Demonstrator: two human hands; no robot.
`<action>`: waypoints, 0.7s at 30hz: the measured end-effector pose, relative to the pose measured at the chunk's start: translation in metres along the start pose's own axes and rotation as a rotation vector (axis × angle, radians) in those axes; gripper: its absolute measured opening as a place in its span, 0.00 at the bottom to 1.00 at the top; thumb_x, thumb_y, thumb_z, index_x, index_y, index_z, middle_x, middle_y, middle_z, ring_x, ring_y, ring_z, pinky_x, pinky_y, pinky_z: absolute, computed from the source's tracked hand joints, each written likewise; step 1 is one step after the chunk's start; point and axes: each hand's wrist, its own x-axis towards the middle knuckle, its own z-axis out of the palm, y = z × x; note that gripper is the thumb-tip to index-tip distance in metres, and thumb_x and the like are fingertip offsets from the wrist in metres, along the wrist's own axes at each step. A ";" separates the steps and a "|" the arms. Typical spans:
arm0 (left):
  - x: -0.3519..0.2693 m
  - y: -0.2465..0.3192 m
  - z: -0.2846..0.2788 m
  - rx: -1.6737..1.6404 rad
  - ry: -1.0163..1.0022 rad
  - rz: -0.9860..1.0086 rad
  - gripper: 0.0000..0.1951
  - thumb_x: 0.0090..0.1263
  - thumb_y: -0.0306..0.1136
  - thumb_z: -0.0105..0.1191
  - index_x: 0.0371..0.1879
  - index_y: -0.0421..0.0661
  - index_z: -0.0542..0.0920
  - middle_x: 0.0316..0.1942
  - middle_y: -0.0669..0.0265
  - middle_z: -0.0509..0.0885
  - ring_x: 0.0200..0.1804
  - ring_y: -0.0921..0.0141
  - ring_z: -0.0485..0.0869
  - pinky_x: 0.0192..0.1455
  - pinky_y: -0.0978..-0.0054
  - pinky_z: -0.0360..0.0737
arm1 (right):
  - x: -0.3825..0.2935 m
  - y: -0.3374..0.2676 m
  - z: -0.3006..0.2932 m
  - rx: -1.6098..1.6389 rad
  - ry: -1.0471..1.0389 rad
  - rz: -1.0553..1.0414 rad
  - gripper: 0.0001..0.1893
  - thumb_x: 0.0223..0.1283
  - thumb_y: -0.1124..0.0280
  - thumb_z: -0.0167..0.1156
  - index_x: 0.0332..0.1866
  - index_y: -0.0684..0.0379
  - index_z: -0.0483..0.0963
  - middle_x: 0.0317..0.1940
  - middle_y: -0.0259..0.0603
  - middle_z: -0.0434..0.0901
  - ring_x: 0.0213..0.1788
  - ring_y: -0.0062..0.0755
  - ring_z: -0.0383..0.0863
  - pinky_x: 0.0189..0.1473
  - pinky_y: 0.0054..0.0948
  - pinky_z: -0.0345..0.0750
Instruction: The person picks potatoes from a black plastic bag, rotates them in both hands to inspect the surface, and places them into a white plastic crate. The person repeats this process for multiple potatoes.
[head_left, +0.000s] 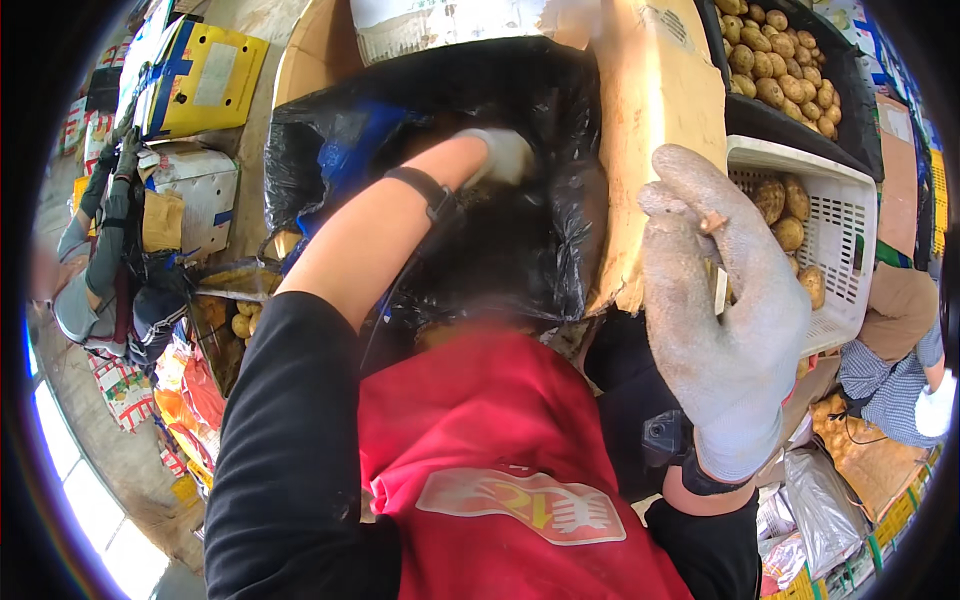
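Observation:
My left hand (504, 157), in a pale work glove, reaches down into a box lined with black plastic film (517, 82). It is blurred, and its fingers and anything in them are hard to make out. My right hand (720, 300), in a soiled grey-white glove, is raised at the box's right side, near a white plastic crate (832, 217). A gap shows between its thumb and fingers, and no potato is visible in it. A small tan spot shows among the fingers; I cannot tell what it is. Several potatoes (787, 232) lie in the crate, partly behind this hand.
A cardboard flap (645, 120) stands along the lined box's right side. Beyond the crate is a black-lined container (802, 142) of potatoes (780, 67). One person (112, 247) is at the left, another (892, 360) at the right. A yellow carton (214, 79) stands at upper left.

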 end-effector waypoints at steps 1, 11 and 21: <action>0.000 -0.006 -0.006 0.019 0.237 -0.289 0.18 0.67 0.28 0.60 0.54 0.41 0.91 0.55 0.48 0.92 0.62 0.54 0.90 0.61 0.57 0.86 | 0.002 0.002 0.002 -0.005 0.005 -0.008 0.18 0.76 0.75 0.66 0.66 0.69 0.81 0.51 0.48 0.90 0.52 0.27 0.88 0.57 0.24 0.83; 0.069 -0.027 0.035 -0.047 0.640 -0.474 0.48 0.62 0.49 0.72 0.83 0.50 0.68 0.80 0.46 0.72 0.78 0.52 0.75 0.78 0.51 0.76 | 0.011 0.008 0.010 -0.072 -0.031 -0.038 0.19 0.73 0.77 0.65 0.66 0.68 0.81 0.50 0.50 0.90 0.52 0.31 0.90 0.55 0.28 0.85; 0.017 -0.016 0.014 -0.640 0.263 -0.388 0.55 0.56 0.53 0.77 0.82 0.41 0.65 0.69 0.51 0.82 0.69 0.54 0.82 0.69 0.56 0.81 | -0.002 -0.006 0.001 -0.216 0.016 -0.153 0.19 0.64 0.77 0.72 0.61 0.65 0.83 0.42 0.52 0.91 0.45 0.43 0.95 0.50 0.34 0.88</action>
